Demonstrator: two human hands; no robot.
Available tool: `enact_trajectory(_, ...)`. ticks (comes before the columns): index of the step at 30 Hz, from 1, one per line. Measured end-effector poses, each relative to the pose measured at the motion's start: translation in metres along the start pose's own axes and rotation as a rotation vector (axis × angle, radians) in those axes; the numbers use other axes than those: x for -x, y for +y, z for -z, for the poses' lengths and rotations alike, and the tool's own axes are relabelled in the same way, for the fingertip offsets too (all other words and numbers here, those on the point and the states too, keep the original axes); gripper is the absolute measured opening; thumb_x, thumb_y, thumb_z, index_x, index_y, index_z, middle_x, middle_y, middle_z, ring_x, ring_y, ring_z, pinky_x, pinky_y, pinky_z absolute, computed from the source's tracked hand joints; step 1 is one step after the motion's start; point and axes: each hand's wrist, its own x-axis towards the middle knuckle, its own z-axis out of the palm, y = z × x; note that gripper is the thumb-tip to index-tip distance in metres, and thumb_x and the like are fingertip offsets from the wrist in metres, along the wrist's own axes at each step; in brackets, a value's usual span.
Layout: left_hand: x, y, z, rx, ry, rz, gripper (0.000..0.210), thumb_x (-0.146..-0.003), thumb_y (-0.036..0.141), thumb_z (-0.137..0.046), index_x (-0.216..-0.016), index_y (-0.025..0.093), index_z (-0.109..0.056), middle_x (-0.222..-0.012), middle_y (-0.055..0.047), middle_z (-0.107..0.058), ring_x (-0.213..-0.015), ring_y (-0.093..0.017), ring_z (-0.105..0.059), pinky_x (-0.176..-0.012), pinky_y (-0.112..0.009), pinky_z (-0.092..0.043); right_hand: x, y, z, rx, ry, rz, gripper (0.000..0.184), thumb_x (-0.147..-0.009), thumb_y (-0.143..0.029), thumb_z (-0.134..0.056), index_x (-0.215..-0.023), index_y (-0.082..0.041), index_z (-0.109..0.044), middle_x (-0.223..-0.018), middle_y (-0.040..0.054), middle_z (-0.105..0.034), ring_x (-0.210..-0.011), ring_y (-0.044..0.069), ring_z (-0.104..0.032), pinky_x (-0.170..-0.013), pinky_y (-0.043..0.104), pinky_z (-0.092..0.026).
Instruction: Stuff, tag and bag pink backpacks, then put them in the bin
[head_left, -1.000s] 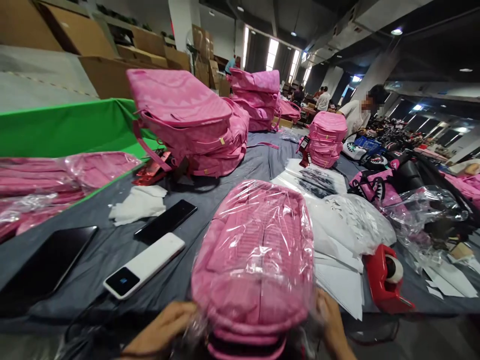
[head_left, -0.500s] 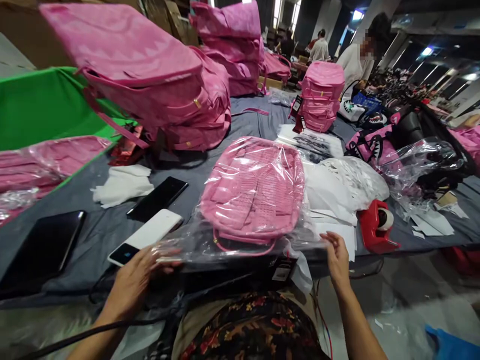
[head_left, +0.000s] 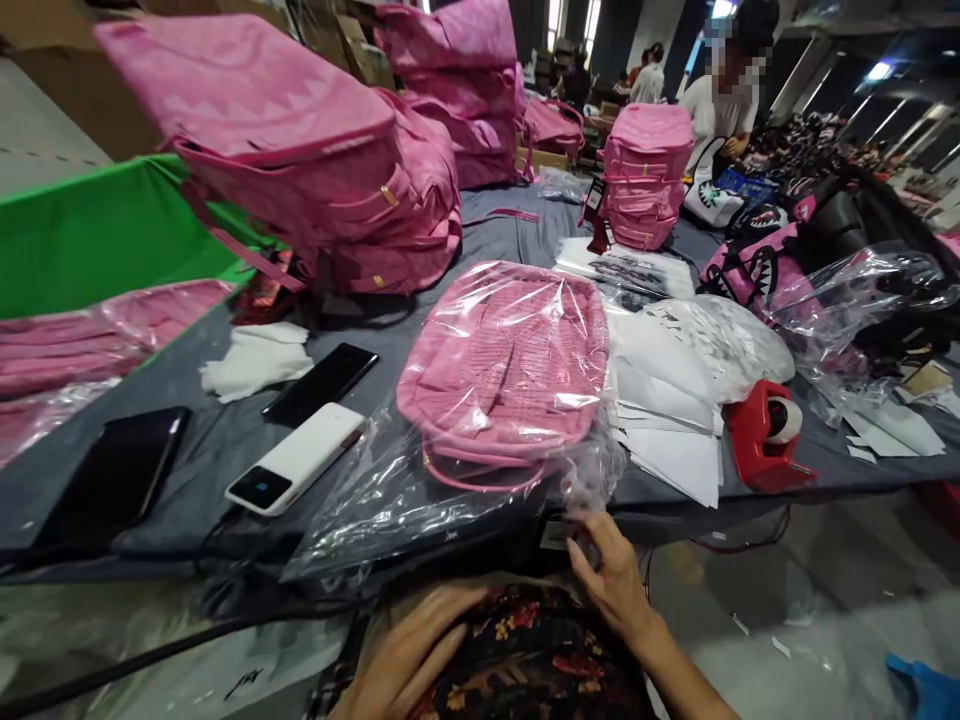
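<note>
A pink backpack [head_left: 502,370] lies on the table inside a clear plastic bag [head_left: 375,515], whose loose mouth spreads toward me over the table's front edge. My right hand [head_left: 613,575] is closed on the bunched right corner of that bag. Just beside its fingers, a dark hang tag with a pale label [head_left: 555,532] shows in part. My left hand [head_left: 420,645] is off the bag, low in front of my flowered clothing, fingers stretched out and nothing visible in them.
To the left lie a white power bank [head_left: 300,460], a black phone [head_left: 322,384] and a dark tablet-like device [head_left: 112,480]. White papers [head_left: 667,460] and a red tape dispenser [head_left: 769,435] are at right. Pink backpacks [head_left: 300,150] pile up behind; a person [head_left: 720,105] stands farther back.
My left hand has let go of the bag's left corner and come down toward my body. The right hand has moved left and nearer, gathering the right corner. The bag's left side now lies loose.
</note>
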Motion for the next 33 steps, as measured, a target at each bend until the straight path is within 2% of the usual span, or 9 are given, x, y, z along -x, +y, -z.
enact_trajectory(3,-0.061,0.008,-0.017,-0.03,0.066,-0.24,0.044,-0.101,0.026,-0.051,-0.144,0.034,-0.051,-0.124,-0.001,-0.072,-0.11,-0.017,-0.07,-0.098,-0.026,-0.057,-0.046,-0.016,0.005,-0.135,0.092,0.013,0.058,-0.096,-0.034,-0.057,-0.15,-0.026,-0.04,-0.133,0.0111,-0.062,-0.114,0.023,-0.063,-0.095,0.037,-0.054)
enact_trajectory(6,-0.099,0.009,-0.023,-0.058,0.242,-0.234,0.044,-0.101,0.02,-0.051,-0.144,0.028,-0.05,-0.123,-0.005,-0.07,-0.112,-0.017,-0.068,-0.1,-0.029,-0.056,-0.071,-0.024,0.019,-0.295,0.32,-0.115,0.07,-0.1,-0.036,-0.051,-0.159,-0.024,-0.017,-0.141,0.0156,-0.056,-0.114,0.022,-0.065,-0.088,0.036,-0.058)
enact_trajectory(8,-0.117,0.004,-0.029,-0.093,0.282,-0.192,0.041,-0.101,0.02,-0.05,-0.141,0.026,-0.053,-0.122,-0.007,-0.07,-0.111,-0.019,-0.068,-0.099,-0.032,-0.057,-0.066,-0.03,0.023,-0.301,0.38,-0.116,0.057,-0.101,-0.032,-0.049,-0.154,-0.024,-0.031,-0.134,0.0144,-0.061,-0.112,0.022,-0.067,-0.09,0.037,-0.058)
enact_trajectory(13,-0.162,-0.013,-0.047,-0.123,0.298,-0.234,0.033,-0.103,0.02,-0.043,-0.13,0.022,-0.062,-0.116,-0.009,-0.073,-0.11,-0.022,-0.07,-0.099,-0.037,-0.058,-0.042,-0.024,0.009,0.028,0.177,0.179,0.031,-0.094,-0.024,-0.056,-0.125,-0.025,-0.063,-0.131,0.011,-0.064,-0.126,0.027,-0.059,-0.108,0.047,-0.049)
enact_trajectory(17,-0.171,-0.001,-0.053,-0.036,0.349,-0.216,0.028,-0.101,0.022,-0.047,-0.125,0.021,-0.063,-0.121,-0.01,-0.071,-0.114,-0.021,-0.069,-0.102,-0.036,-0.057,-0.051,0.02,0.013,0.142,0.233,-0.114,0.05,-0.088,-0.034,-0.063,-0.134,-0.018,-0.055,-0.125,0.0164,-0.065,-0.118,0.031,-0.062,-0.102,0.051,-0.052)
enact_trajectory(20,-0.16,0.015,-0.064,0.076,0.207,-0.225,0.026,-0.101,0.023,-0.047,-0.121,0.021,-0.065,-0.117,-0.01,-0.071,-0.11,-0.019,-0.07,-0.099,-0.033,-0.057,-0.049,0.043,0.019,0.117,0.104,-0.261,0.06,-0.08,-0.035,-0.066,-0.136,-0.016,-0.053,-0.106,0.01,-0.071,-0.09,0.025,-0.069,-0.085,0.042,-0.057)
enact_trajectory(24,-0.16,0.027,-0.089,0.233,0.085,0.012,0.041,-0.096,0.034,-0.056,-0.135,0.018,-0.056,-0.129,-0.013,-0.067,-0.119,-0.025,-0.065,-0.103,-0.041,-0.054,-0.033,0.042,0.02,0.129,0.117,-0.376,0.049,-0.082,-0.029,-0.056,-0.129,-0.017,-0.059,-0.083,0.0018,-0.069,-0.065,0.018,-0.064,-0.067,0.031,-0.053)
enact_trajectory(28,-0.181,0.027,-0.097,0.387,0.006,0.269,0.038,-0.086,0.038,-0.064,-0.118,0.017,-0.066,-0.101,-0.008,-0.074,-0.086,-0.022,-0.07,-0.082,-0.036,-0.056,-0.027,0.039,0.027,0.058,0.087,-0.357,0.026,-0.082,-0.028,-0.054,-0.102,-0.019,-0.067,-0.074,0.0012,-0.066,-0.062,0.015,-0.061,-0.063,0.027,-0.05)
enact_trajectory(33,-0.183,0.027,-0.074,0.939,-0.149,0.544,0.033,-0.073,0.046,-0.078,-0.081,0.016,-0.069,-0.074,-0.002,-0.07,-0.066,-0.016,-0.064,-0.063,-0.026,-0.051,-0.053,0.043,0.04,-0.282,0.031,-0.302,0.038,-0.074,-0.031,-0.066,-0.11,-0.02,-0.065,-0.115,0.0088,-0.07,-0.108,0.023,-0.066,-0.097,0.037,-0.051)
